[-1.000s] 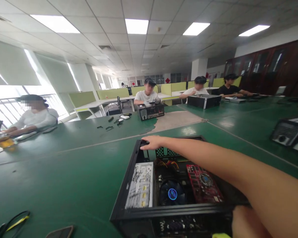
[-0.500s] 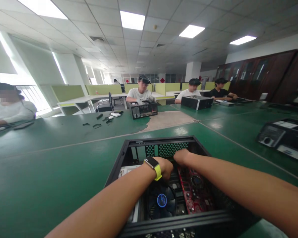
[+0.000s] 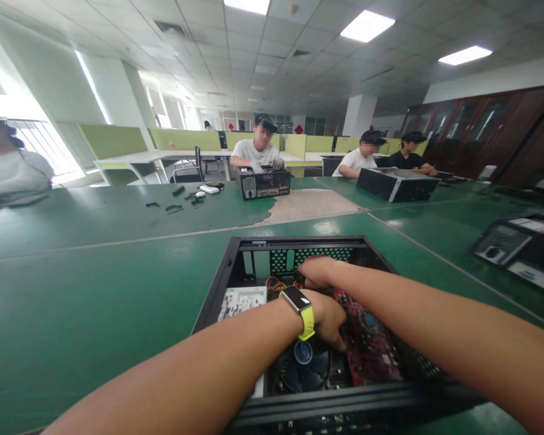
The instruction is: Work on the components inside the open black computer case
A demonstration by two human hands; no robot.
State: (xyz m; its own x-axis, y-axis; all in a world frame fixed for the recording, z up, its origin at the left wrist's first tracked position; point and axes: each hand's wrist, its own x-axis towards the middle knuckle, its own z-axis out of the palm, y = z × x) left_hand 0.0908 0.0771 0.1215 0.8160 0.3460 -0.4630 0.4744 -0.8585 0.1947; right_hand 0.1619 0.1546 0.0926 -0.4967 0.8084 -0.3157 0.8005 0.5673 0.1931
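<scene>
An open black computer case lies flat on the green table in front of me. Inside it are a red circuit board, a round black fan with a blue centre and a white-labelled drive. My left hand, with a yellow-strapped watch on the wrist, reaches down into the case, fingers curled at the red board's edge above the fan. My right hand is deeper in, fingers bent down near orange and yellow wires at the case's back. What the fingers hold is hidden.
Other people sit around the tables with their own computer cases. Another open case lies at the right. Small black parts and a white object lie on the far table. Dark wooden cabinets line the right wall.
A second ago only my right hand rested on the case's far left corner. Both hands have since gone inside; my left hand has moved right onto the red board, my right hand slightly left.
</scene>
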